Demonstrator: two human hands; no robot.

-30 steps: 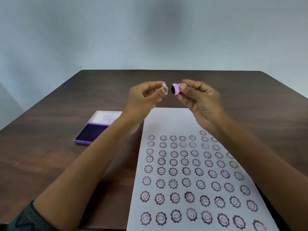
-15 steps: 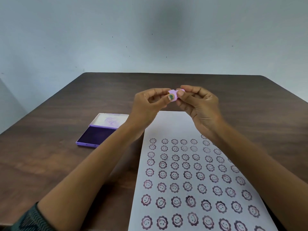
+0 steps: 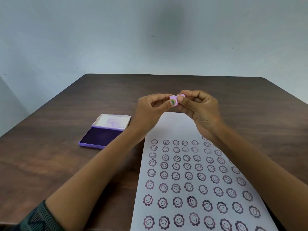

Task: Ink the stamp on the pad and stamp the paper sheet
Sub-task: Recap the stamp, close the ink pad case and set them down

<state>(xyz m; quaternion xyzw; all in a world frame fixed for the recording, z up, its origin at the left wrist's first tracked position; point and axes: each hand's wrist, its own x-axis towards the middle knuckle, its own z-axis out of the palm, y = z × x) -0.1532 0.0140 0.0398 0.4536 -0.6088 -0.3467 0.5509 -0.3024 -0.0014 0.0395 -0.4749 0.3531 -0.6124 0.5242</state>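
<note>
A small lilac stamp [image 3: 177, 98] is pinched between the fingertips of both hands, held in the air above the far end of the paper sheet [image 3: 173, 124]. My left hand [image 3: 150, 112] grips its left end, my right hand [image 3: 202, 110] its right end. The two lilac parts sit pressed together, so the stamp face is hidden. The white sheet lies lengthwise on the table and carries several rows of purple smiley-flower prints; its far end is blank. The open purple ink pad [image 3: 101, 136] lies left of the sheet, lid folded back.
A dark wooden table [image 3: 50, 164] holds everything, with bare wood on the left, right and far side. A pale wall rises behind the far edge. A patterned sleeve [image 3: 38, 219] shows at the lower left.
One second ago the two lilac parts were apart, with the dark stamp face showing in my right hand. They have since been pushed together between both hands. The view has tilted slightly.
</note>
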